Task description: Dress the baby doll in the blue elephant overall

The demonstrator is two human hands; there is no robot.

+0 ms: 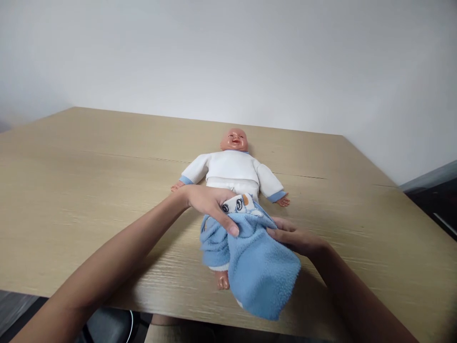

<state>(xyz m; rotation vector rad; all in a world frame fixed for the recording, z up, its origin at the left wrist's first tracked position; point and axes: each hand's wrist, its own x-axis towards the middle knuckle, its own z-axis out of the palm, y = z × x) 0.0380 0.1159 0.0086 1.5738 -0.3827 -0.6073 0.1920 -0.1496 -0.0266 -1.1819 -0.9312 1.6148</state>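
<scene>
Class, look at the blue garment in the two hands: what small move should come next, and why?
Probably the right hand should lift the near end of the blue garment, the left hand steadying its top: one doll foot shows below a cuff, but no second foot is visible; lifting might reveal it.

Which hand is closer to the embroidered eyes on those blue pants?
Left. The left hand is immediately beside the embroidered eyes, its thumb on the blue fleece pants just below them. The right hand grips the pants farther off to the right.
</scene>
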